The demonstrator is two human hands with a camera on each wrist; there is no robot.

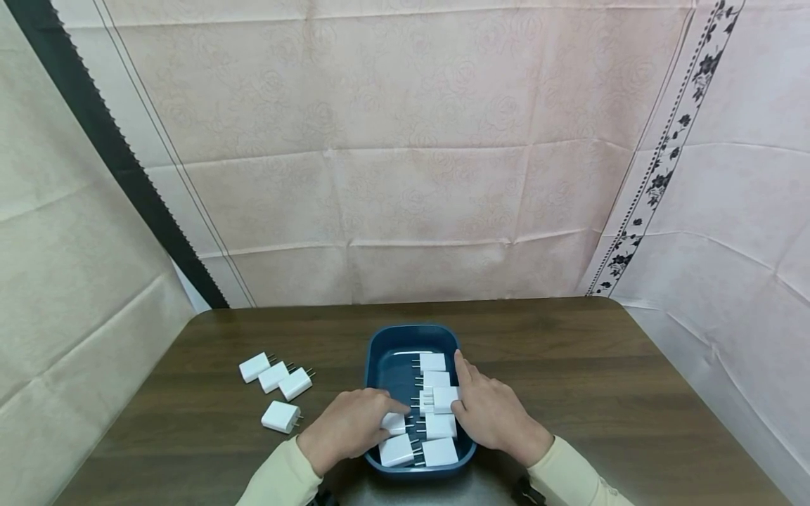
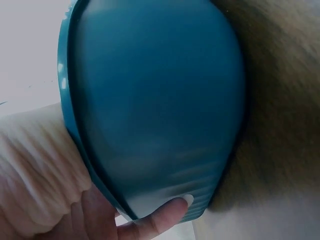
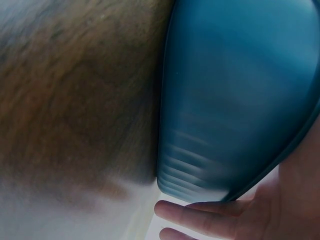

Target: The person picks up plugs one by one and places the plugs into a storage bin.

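A dark blue plastic tray (image 1: 397,348) stands on the table with several white plug chargers in it. The right-hand column includes a charger (image 1: 439,452) near the front and another charger (image 1: 433,362) at the back. My left hand (image 1: 351,425) reaches over the left rim, its index finger and thumb about a white charger (image 1: 394,423). Another charger (image 1: 396,450) lies just in front. My right hand (image 1: 496,414) lies at the right rim, index finger straight along it, thumb beside a charger (image 1: 445,399). Both wrist views show the tray's outer wall (image 2: 155,90) with fingers near its ribbed end.
Left of the tray, three white chargers (image 1: 274,377) lie side by side on the brown wooden table (image 1: 607,393). One more charger (image 1: 281,417) lies nearer, close to the left forearm. Pale patterned cloth (image 1: 411,197) hangs behind the table and along both sides.
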